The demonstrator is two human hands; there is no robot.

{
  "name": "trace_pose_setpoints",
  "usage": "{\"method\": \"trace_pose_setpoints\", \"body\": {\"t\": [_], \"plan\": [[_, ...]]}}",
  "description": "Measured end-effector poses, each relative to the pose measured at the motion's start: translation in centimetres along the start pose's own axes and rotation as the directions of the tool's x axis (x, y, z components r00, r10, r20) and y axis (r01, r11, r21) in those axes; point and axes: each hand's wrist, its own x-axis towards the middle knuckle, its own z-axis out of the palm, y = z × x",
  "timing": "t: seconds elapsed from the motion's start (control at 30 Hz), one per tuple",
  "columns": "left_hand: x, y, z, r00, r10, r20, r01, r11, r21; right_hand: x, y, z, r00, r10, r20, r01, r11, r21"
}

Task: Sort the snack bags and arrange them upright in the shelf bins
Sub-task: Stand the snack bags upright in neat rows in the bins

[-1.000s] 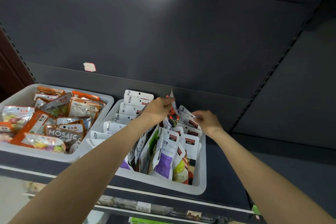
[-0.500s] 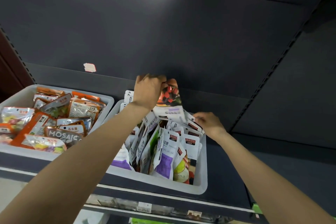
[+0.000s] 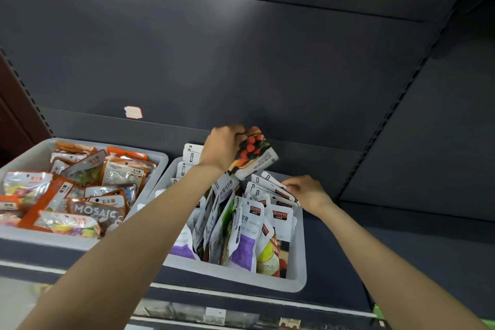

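Your left hand gripped a glossy snack pouch printed with red and dark berries, fingers curled over its top edge, and held it tilted just above the back of the pale grey plastic bin in the lower centre of the frame. The pouch's white lower panel pointed down and to the right, close over the tops of the white hang-tab pouches standing upright in that bin. Your right hand was at the bin's back right corner, its fingers curled on the tops of the rear white pouches, pinching their edges. Those pouches filled the bin from wall to wall, purple and green prints showing at the front, and only a narrow gap showed along the right wall. Above the bin, the dark grey shelf back panel rose bare, leaving open room over both hands. At the lower left of the frame a second grey bin sat just beside the first, its rims nearly touching, holding orange and clear candy bags lying flat and overlapped.
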Motion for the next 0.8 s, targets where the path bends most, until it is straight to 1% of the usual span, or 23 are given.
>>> {"method": "trace_pose_setpoints", "body": {"t": [0.07, 0.13, 0.17, 0.23, 0.3, 0.33, 0.4, 0.47, 0.53, 0.57, 0.6, 0.63, 0.67, 0.7, 0.73, 0.77, 0.8], "plan": [[-0.2, -0.2, 0.4, 0.998, 0.03, 0.061, -0.026, 0.997, -0.066, 0.1, 0.0, 0.1, 0.999, 0.028, -0.026, -0.027, 1.0, 0.015], [-0.3, -0.3, 0.6, 0.994, 0.014, 0.109, 0.003, 0.988, -0.154, 0.2, -0.1, 0.1, 0.99, 0.109, -0.086, -0.101, 0.99, 0.096], [-0.3, -0.4, 0.8, 0.991, -0.013, 0.13, 0.04, 0.977, -0.211, 0.3, -0.1, 0.2, 0.982, 0.156, -0.108, -0.137, 0.976, 0.171], [-0.3, -0.7, 1.3, 0.98, -0.073, 0.184, 0.134, 0.929, -0.345, 0.5, 0.0, 0.3, 0.969, 0.21, -0.13, -0.161, 0.936, 0.314], [-0.5, -0.9, 1.9, 0.96, -0.102, 0.261, 0.218, 0.856, -0.469, 0.7, 0.1, 0.2, 0.964, 0.231, -0.132, -0.161, 0.902, 0.401], [-0.6, -1.0, 2.2, 0.951, -0.115, 0.287, 0.25, 0.831, -0.496, 0.8, 0.4, 0.2, 0.961, 0.243, -0.129, -0.164, 0.881, 0.443], [-0.8, -1.3, 3.2, 0.931, -0.171, 0.323, 0.315, 0.823, -0.472, 0.7, 0.8, 0.1, 0.954, 0.278, -0.111, -0.177, 0.822, 0.541], [-0.8, -1.6, 4.2, 0.898, -0.251, 0.361, 0.385, 0.846, -0.368, 0.5, 1.0, 0.2, 0.947, 0.31, -0.082, -0.198, 0.767, 0.611], [-1.0, -1.4, 5.1, 0.879, -0.303, 0.369, 0.414, 0.869, -0.273, 0.2, 1.0, 0.1, 0.942, 0.326, -0.085, -0.209, 0.763, 0.612], [-1.2, -1.2, 5.5, 0.894, -0.308, 0.326, 0.393, 0.887, -0.24, 0.2, 1.0, 0.0, 0.94, 0.324, -0.104, -0.208, 0.79, 0.577], [-1.5, -0.8, 5.7, 0.922, -0.296, 0.248, 0.348, 0.916, -0.2, 0.2, 0.9, -0.1, 0.943, 0.307, -0.127, -0.202, 0.834, 0.514], [-1.8, -0.5, 5.8, 0.952, -0.25, 0.177, 0.276, 0.951, -0.142, 0.1, 0.8, -0.2, 0.95, 0.276, -0.144, -0.193, 0.885, 0.423], [-2.2, -0.3, 5.9, 0.969, -0.179, 0.171, 0.195, 0.978, -0.08, 0.0, 0.6, -0.4, 0.96, 0.233, -0.156, -0.178, 0.935, 0.305], [-2.4, -0.2, 6.1, 0.961, -0.118, 0.251, 0.131, 0.991, -0.034, 0.0, 0.5, -0.6, 0.971, 0.179, -0.155, -0.155, 0.975, 0.156], [-2.7, -0.2, 6.2, 0.925, -0.081, 0.372, 0.085, 0.996, 0.005, 0.0, 0.3, -0.9, 0.982, 0.126, -0.138, -0.131, 0.991, -0.027], [-2.9, -0.3, 6.4, 0.872, -0.068, 0.486, 0.048, 0.997, 0.053, 0.0, 0.1, -1.2, 0.99, 0.076, -0.121, -0.102, 0.969, -0.224], [-3.1, -0.4, 6.6, 0.832, -0.062, 0.552, 0.013, 0.996, 0.092, 0.1, -0.2, -1.5, 0.993, 0.031, -0.112, -0.073, 0.915, -0.396]]}}
